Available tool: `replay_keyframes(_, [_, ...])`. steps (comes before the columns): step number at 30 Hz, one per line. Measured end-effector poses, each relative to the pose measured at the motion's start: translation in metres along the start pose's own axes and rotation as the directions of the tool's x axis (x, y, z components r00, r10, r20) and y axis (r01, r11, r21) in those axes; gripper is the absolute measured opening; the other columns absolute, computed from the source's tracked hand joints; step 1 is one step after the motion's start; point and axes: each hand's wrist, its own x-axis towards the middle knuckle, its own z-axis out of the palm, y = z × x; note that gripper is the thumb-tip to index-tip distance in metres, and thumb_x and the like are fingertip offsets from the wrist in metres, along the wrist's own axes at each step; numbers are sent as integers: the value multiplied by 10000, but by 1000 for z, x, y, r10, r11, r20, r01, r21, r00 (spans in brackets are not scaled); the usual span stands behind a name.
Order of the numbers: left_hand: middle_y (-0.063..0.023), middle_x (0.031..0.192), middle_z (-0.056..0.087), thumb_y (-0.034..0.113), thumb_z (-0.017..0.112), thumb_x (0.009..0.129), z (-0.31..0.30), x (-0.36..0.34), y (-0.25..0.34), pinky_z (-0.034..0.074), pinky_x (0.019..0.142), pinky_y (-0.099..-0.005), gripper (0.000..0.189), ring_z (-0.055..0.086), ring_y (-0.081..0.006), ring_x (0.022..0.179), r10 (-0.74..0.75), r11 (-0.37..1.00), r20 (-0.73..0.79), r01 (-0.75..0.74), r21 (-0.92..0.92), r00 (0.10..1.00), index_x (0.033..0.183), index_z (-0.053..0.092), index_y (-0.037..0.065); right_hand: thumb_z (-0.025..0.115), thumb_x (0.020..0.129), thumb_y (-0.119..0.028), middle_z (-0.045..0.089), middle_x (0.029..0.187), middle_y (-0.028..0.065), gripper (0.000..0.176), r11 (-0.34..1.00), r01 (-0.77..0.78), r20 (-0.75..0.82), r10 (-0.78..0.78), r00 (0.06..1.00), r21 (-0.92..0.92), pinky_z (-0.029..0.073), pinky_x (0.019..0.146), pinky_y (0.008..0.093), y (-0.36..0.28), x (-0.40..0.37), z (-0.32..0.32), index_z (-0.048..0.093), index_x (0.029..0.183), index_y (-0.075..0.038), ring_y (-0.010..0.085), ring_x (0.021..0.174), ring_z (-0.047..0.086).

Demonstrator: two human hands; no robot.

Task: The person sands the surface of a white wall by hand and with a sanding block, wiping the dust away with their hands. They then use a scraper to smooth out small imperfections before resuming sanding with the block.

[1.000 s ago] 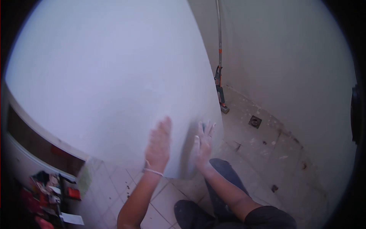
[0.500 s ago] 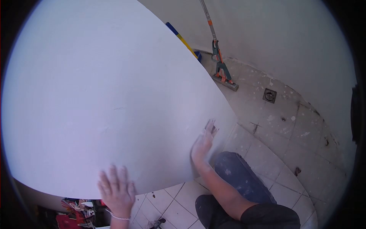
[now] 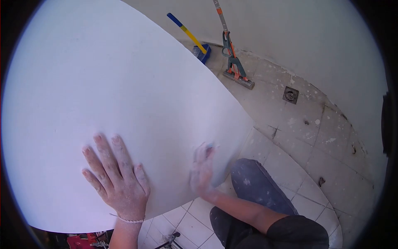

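A broad, smooth white wall-like surface (image 3: pixel 137 83) takes up the left and middle of the view. My left hand (image 3: pixel 118 178) lies flat against its lower part, fingers spread, dusted with white, and a braided cord circles the wrist. Close to the surface's lower right, my right hand (image 3: pixel 202 168) is smeared by motion and also coated in white dust. Its fingers are curled around a small dark, bluish thing (image 3: pixel 209 150), whose kind is too blurred to make out.
A squeeze mop (image 3: pixel 235 68) and a blue dustpan (image 3: pixel 202 52) with a yellow handle stand by the back wall. A drain (image 3: pixel 290 95) sits in the paint-spotted tile floor (image 3: pixel 302 133). My bent knee (image 3: pixel 259 182) is beside the surface. Red items (image 3: pixel 81 241) lie at lower left.
My left hand has moved up and slightly left, now flat on the white surface. The right hand has shifted left and down across it. The view has tilted a little, showing more of the dustpan.
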Motion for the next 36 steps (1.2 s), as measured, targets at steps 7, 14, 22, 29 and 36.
replay_keyframes(7, [-90, 1604, 273, 292, 277, 1002, -4, 40, 40, -48, 1215, -459, 558, 175, -317, 1501, -154, 984, -20, 152, -95, 988, 1528, 330, 111, 624, 919, -93, 613, 1307, 89, 359, 886, 449, 231, -463, 855, 114, 452, 1063, 435, 50, -109, 55, 623, 1277, -63, 250, 1177, 593])
replay_keyframes(14, [-73, 1598, 298, 235, 315, 985, -5, 56, 63, -1, 1218, -439, 536, 219, -296, 1492, -241, 942, -104, 207, -263, 965, 1499, 385, 100, 600, 896, 21, 631, 1248, 192, 367, 987, -109, -148, 126, 981, 117, 402, 1096, 560, -1, 61, 0, 589, 1260, 71, 365, 1171, 606])
replay_keyframes(22, [-256, 1324, 556, 244, 303, 986, -6, 48, -28, 424, 1052, -500, 504, 510, -384, 1276, -540, 491, -515, -248, -835, 666, 1321, 479, -88, 574, 934, -48, 577, 1334, 160, 349, 842, 461, 62, -496, 866, 281, 466, 1065, 416, -32, -29, 18, 593, 1280, -15, 249, 1266, 544])
replay_keyframes(29, [-261, 1018, 654, 328, 336, 869, 42, -32, -114, 454, 998, -537, 575, 592, -393, 1113, -644, -336, -606, -884, -324, 467, 1037, 634, -134, 461, 1012, -131, 351, 1535, 230, 497, 945, -240, -58, 259, 964, 221, 243, 1176, 400, 45, 39, -14, 361, 1460, 58, 340, 1463, 269])
replay_keyframes(36, [-56, 801, 599, 452, 430, 989, 22, -40, -65, 475, 485, -321, 370, 581, -159, 628, -766, 361, -617, -676, -643, 178, 1019, 500, 90, 448, 1013, -130, 392, 1516, 215, 457, 973, -139, -35, 148, 988, 186, 222, 1176, 414, 8, 62, -8, 426, 1435, 43, 402, 1463, 235])
